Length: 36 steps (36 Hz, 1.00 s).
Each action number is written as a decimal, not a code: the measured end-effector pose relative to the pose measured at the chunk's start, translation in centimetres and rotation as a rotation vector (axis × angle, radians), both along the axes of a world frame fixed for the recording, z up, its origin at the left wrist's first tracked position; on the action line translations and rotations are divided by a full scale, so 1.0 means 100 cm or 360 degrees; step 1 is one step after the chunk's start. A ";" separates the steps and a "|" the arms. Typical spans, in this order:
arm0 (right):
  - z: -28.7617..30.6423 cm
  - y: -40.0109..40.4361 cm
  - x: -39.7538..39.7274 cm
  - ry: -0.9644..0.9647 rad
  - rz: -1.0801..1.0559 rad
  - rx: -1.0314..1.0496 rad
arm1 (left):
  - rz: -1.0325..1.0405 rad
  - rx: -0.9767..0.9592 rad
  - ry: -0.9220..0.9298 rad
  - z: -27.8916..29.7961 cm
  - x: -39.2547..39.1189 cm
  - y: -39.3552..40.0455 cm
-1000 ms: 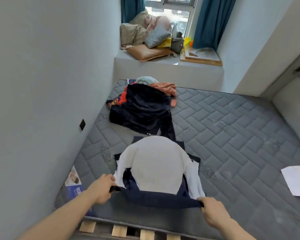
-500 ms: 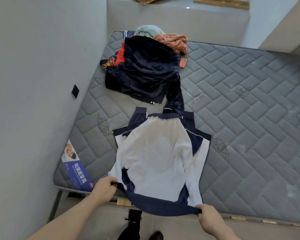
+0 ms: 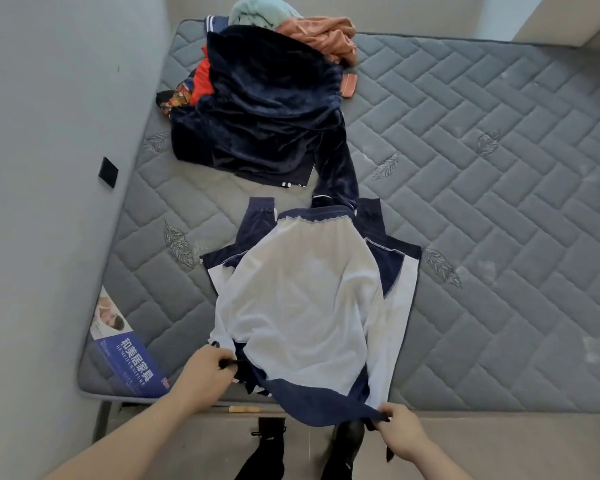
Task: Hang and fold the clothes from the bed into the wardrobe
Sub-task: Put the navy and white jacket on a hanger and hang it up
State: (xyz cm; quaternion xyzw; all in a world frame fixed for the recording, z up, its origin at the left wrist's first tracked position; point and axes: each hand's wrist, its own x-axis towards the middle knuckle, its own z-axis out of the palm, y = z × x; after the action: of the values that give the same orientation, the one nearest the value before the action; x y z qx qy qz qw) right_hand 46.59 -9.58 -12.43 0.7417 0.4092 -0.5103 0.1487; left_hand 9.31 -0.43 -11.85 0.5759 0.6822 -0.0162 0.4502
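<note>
Both hands, left hand (image 3: 207,370) and right hand (image 3: 400,434), pinch the navy hem of the white jacket (image 3: 305,303) at lower centre, likely keeping it flat on the bed (image 3: 482,202) for folding.

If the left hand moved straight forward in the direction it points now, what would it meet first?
The left hand points up and right across the mattress, so it would probably press first into the white and navy jacket whose hem it already grips. Depth is unclear, but nothing else seems to lie nearer.
</note>
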 end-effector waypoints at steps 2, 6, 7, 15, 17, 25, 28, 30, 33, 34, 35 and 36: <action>-0.010 -0.008 0.007 0.0023 -0.0113 -0.0013 | 0.0073 -0.0091 0.0049 -0.012 0.001 -0.009; -0.013 -0.019 0.026 0.0055 -0.0171 -0.0067 | 0.0307 -0.0184 0.0157 -0.018 0.002 -0.028; -0.009 -0.020 0.031 0.0056 -0.0168 -0.0052 | 0.0352 -0.0176 0.0164 -0.015 0.003 -0.031; 0.066 0.006 0.058 0.0100 -0.0212 0.0441 | 0.0612 0.0087 0.0081 0.051 0.023 -0.032; 0.091 0.015 0.061 0.0156 -0.0173 0.0514 | 0.0760 0.0178 0.0041 0.077 0.031 -0.028; 0.229 0.028 0.062 0.0917 0.0123 0.0316 | 0.0694 0.0576 -0.0202 0.206 0.063 0.014; 0.285 0.025 0.061 0.1093 0.0381 0.0256 | 0.0492 0.0705 -0.0311 0.268 0.089 0.049; 0.316 0.025 0.062 0.1194 0.0497 0.0186 | 0.0414 0.0795 -0.0394 0.312 0.110 0.069; 0.355 0.029 0.072 0.1257 0.0601 0.0135 | 0.0221 0.0985 -0.0596 0.383 0.141 0.085; 0.365 0.032 0.076 0.1257 0.0597 0.0204 | 0.0126 0.1011 -0.0701 0.405 0.150 0.085; 0.374 0.036 0.079 0.1217 0.0570 0.0373 | 0.0014 0.1032 -0.0782 0.426 0.159 0.083; 0.381 0.041 0.081 0.1136 0.0510 0.0632 | -0.0111 0.1053 -0.0838 0.443 0.167 0.079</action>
State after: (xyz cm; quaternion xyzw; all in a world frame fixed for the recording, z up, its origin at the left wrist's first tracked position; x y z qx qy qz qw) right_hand 54.71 -5.50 25.65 0.4602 0.6350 -0.6165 -0.0701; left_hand 26.03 7.51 32.46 0.6967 0.4922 0.3362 0.3991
